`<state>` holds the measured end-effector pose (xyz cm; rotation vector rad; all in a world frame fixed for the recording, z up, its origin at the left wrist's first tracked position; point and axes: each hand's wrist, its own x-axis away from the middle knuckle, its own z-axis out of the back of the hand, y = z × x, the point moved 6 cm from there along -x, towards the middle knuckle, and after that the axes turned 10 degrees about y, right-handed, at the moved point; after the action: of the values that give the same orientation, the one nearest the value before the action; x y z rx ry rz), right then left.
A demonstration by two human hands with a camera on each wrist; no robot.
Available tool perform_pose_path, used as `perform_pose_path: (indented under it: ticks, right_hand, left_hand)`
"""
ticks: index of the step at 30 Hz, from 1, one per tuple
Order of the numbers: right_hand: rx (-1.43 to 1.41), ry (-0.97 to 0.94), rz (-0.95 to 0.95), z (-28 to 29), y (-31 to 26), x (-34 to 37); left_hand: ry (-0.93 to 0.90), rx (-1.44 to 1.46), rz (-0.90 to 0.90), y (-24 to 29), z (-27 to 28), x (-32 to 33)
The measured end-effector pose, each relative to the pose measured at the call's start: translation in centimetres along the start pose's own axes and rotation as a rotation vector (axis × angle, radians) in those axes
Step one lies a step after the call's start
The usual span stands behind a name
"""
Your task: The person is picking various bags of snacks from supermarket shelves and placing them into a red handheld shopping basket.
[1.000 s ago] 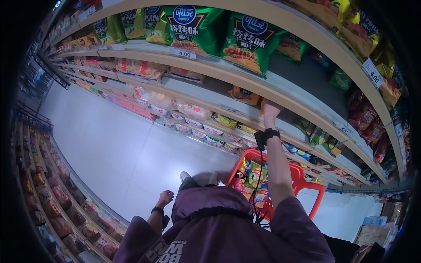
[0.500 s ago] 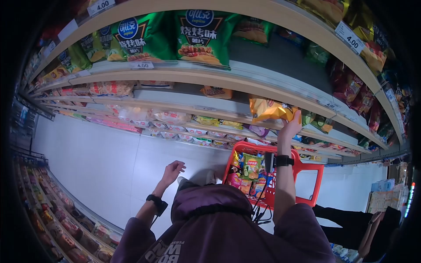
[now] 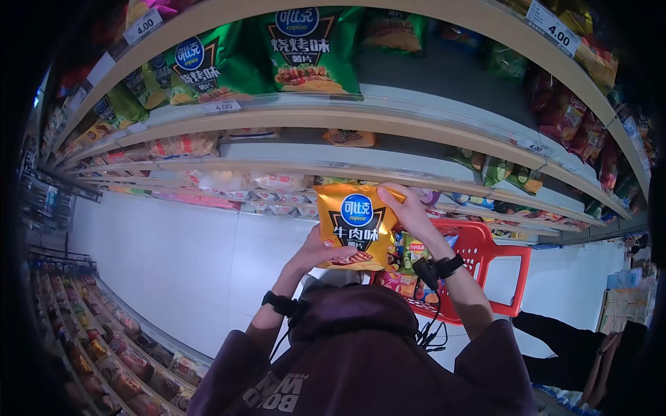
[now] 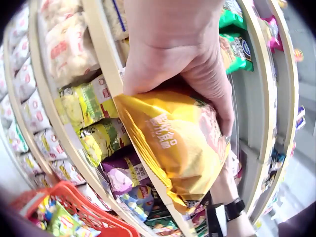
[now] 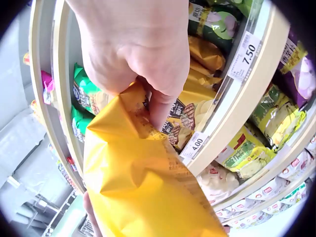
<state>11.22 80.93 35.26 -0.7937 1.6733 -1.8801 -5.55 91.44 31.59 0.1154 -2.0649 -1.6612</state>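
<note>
Between both hands (image 3: 411,212), gold "copico 牛肉味" bag (image 3: 359,225), lower line perhaps "薯片".

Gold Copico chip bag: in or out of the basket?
Out: left hand and right hand hold the Copico chip bag outside the shopping basket.

Held gold crisp bag (image 3: 371,220), one | hands on it, two: left hand (image 3: 311,252), right hand (image 3: 411,213) | wristbands (image 3: 451,265), two | red basket (image 3: 479,262), one | packets (image 3: 413,247) inside, several, too jumbled for me to number | big green badged bags (image 3: 309,55), two | 7.50 tag (image 5: 244,57), one | black-clad bystander (image 3: 560,335), one
</note>
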Motion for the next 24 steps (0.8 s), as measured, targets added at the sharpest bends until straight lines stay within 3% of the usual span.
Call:
perform_pose_path:
  ticks: [4,5,8,14,18,21,24]
  right_hand:
    - [0.428,-0.236,0.217,-1.5,-4.3,-1.1]
    - [0.485,-0.208,0.345,-1.9,-5.5,-1.0]
    - [0.478,-0.233,0.193,-2.9,-4.9,-2.4]
    - [0.506,0.007,0.412,-3.3,-5.7,-3.1]
    - [0.678,0.178,0.529,-2.6,-7.9,-2.0]
    - [0.630,0.177,0.785,-2.7,-9.0,0.5]
    - [0.643,0.005,0.693,-4.7,-7.3,3.4]
  left_hand:
    - [0.137,0.079,0.013,-1.0,0.9,1.0]
    - [0.145,0.079,0.025,-0.9,1.0,1.3]
    - [0.118,0.093,0.045,-0.5,1.2,2.1]
    - [0.128,0.330,0.166,1.1,0.6,2.9]
    - [0.185,0.303,0.090,0.4,1.5,2.0]
    - [0.307,0.286,0.055,0.7,2.7,1.7]
    - [0.454,0.100,-0.118,2.2,3.3,1.5]
